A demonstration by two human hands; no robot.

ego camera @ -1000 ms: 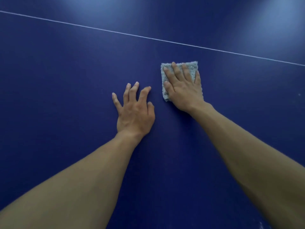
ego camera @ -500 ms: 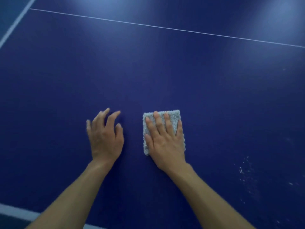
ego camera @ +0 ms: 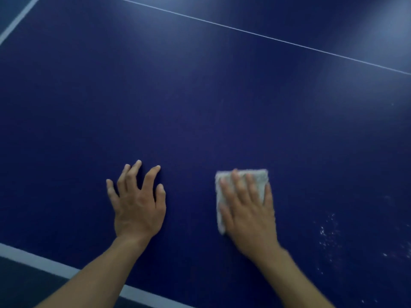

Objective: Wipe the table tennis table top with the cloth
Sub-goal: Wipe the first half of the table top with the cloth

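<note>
The dark blue table tennis table top (ego camera: 200, 103) fills the head view. A small folded grey cloth (ego camera: 261, 177) lies flat on it at lower right of centre. My right hand (ego camera: 249, 210) presses on the cloth with straight, spread fingers and covers most of it. My left hand (ego camera: 138, 205) rests flat on the bare table to the left of the cloth, fingers spread, holding nothing.
A thin white centre line (ego camera: 266, 37) crosses the table at the top. The white edge stripe (ego camera: 55, 266) marks the near edge at lower left, another white stripe (ego camera: 20, 18) the left edge. White dust specks (ego camera: 327, 232) lie right of the cloth.
My right hand has dragged the cloth from near the centre line toward the near edge, then to the right. My left hand has slid back toward me as well.
</note>
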